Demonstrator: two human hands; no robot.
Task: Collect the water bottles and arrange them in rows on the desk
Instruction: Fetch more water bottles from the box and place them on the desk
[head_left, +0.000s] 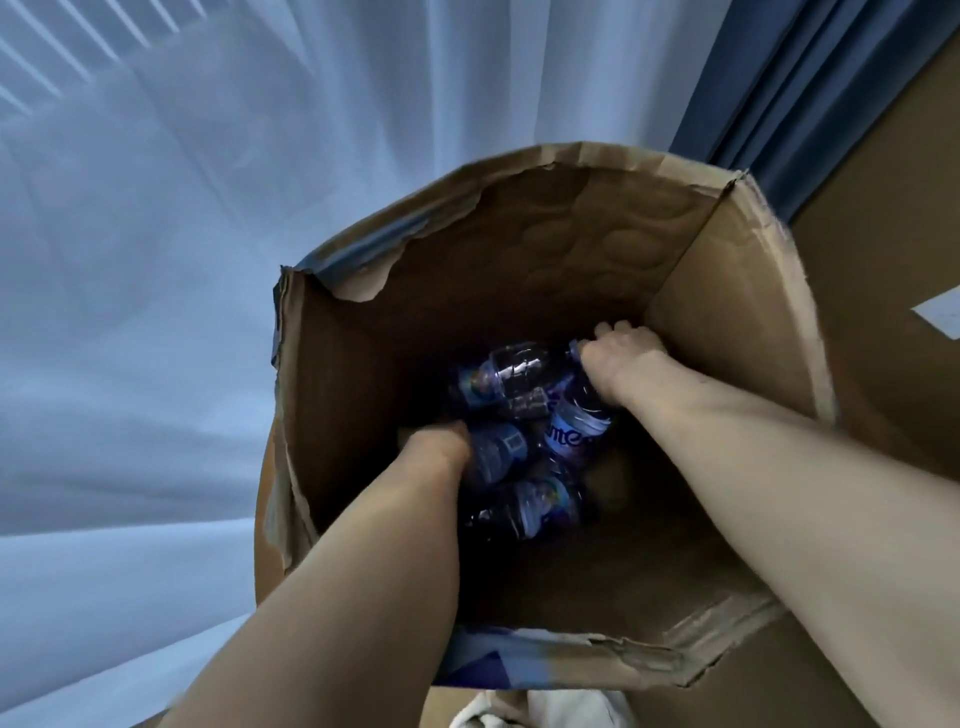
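**A:** Where are the bottles to be found?

**B:** A small heap of water bottles (524, 408) is seen on the floor of the cardboard box (727, 312), all of them lying down and none upright. No desk is shown.

**A:** How is the right hand placed?

**B:** The right hand (621, 345) is sunk toward the box's far right corner. Its fingers are curled over the neck end of the blue-labelled bottle (576, 434), which appears to be gripped there. That bottle's long axis runs from the hand back toward the box's near wall, so the body trails below the wrist.

**A:** And the left hand?

**B:** The left hand (436, 444) is lowered by the box's left wall and lies against the bottle with the square code mark (501, 452). Its fingers are hidden under the back of the hand, so it cannot be told whether anything is clasped.

**A:** What is the coming move judged to turn on?

**B:** It turns on that axis. The blue-labelled bottle is held by one end only, so a straight lift up through the box's open top is thought to be called for, with the body allowed to swing under the hand. The two remaining bottles lie nearer the box's middle, between the two hands.
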